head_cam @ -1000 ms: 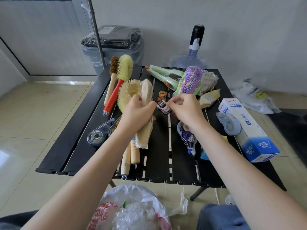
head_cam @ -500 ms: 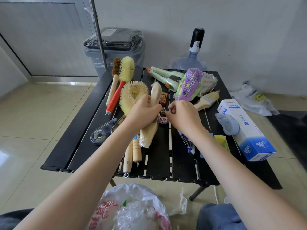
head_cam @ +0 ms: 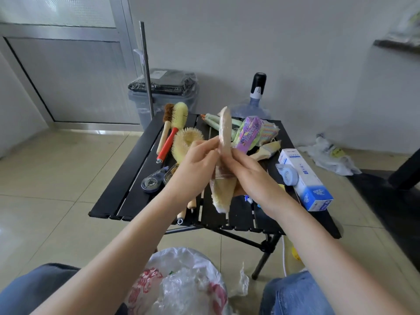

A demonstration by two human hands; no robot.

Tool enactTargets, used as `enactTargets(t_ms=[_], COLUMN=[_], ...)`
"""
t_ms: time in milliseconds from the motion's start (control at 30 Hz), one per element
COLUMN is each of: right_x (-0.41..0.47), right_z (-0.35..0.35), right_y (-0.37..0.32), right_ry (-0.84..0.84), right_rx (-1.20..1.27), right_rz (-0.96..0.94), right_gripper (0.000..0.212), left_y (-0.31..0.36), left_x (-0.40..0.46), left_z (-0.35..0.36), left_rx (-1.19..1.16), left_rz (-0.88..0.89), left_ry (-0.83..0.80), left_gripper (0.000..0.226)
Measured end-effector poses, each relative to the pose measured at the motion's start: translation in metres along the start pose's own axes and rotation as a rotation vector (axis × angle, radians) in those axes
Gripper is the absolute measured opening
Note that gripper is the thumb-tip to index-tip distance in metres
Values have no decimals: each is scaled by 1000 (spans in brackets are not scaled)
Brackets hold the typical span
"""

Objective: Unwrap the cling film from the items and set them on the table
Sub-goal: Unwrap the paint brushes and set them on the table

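A long pale wooden brush [head_cam: 223, 133], wrapped in cling film, stands nearly upright above the black slatted table [head_cam: 136, 178]. Its bristled end [head_cam: 221, 194] points down. My left hand [head_cam: 193, 164] grips it from the left at mid-length. My right hand [head_cam: 246, 171] holds it from the right, fingers against the film. On the table lie several items: a round yellow bristle brush [head_cam: 185, 142], a red-handled brush [head_cam: 172, 130], a brown brush [head_cam: 167, 123], green tongs [head_cam: 213, 121], a purple pack [head_cam: 248, 133] and a paintbrush [head_cam: 267, 150].
Two correction tape dispensers [head_cam: 152, 181] lie at the table's left front. A blue-white box [head_cam: 304, 178] with a tape roller [head_cam: 287, 176] sits on the right. A plastic bag of crumpled film [head_cam: 179, 285] rests between my knees. A grey bin [head_cam: 162, 94] and a water jug [head_cam: 252, 105] stand behind.
Both hands lifted the wrapped wooden brush off the table and tilted it upright. My right hand left the small item near the table centre and came onto the brush. The camera tilted up.
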State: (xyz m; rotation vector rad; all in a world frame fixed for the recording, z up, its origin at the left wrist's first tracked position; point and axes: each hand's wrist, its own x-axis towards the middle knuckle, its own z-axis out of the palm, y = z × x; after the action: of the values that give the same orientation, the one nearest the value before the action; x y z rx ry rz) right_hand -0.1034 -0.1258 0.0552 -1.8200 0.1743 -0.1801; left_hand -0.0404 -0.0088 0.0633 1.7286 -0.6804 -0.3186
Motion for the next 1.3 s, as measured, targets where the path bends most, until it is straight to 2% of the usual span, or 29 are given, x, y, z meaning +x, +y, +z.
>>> enactTargets(t_ms=[100, 233, 400, 600, 700, 833, 1000, 1067, 1200, 1300], right_x=[-18, -42, -64, -76, -75, -70, -52, -44, -29, -24], right_z=[4, 8, 14, 16, 18, 22, 24, 22, 17, 19], right_y=[-11, -27, -45, -48, -42, -22, 3, 13, 32, 44], right_ry=[12, 53, 54, 59, 52, 14, -59, -59, -9, -26], right_rx=[-24, -46, -136, -130, -144, -112, -84, -65, 8, 35], right_rz=[-73, -191, -296, -330, -311, -228, -114, -78, -7, 33], right_gripper=[22, 19, 17, 16, 22, 13, 16, 16, 16, 17], left_y=[9, 23, 36, 38, 31, 15, -13, -26, -46, -57], left_x=[-17, -40, -59, -72, -72, -63, -36, -26, -12, -7], left_z=[-10, -23, -34, -38, -38, -40, -47, -50, -52, -42], left_rx=[69, 186, 57, -29, -114, -156, -122, -81, -78, -86], left_rz=[143, 234, 203, 181, 163, 155, 91, 81, 27, 1], left_ry=[-6, 165, 189, 122, 122, 169, 265, 272, 245, 165], left_gripper=[31, 18, 7, 9, 6, 30, 11, 10, 14, 14])
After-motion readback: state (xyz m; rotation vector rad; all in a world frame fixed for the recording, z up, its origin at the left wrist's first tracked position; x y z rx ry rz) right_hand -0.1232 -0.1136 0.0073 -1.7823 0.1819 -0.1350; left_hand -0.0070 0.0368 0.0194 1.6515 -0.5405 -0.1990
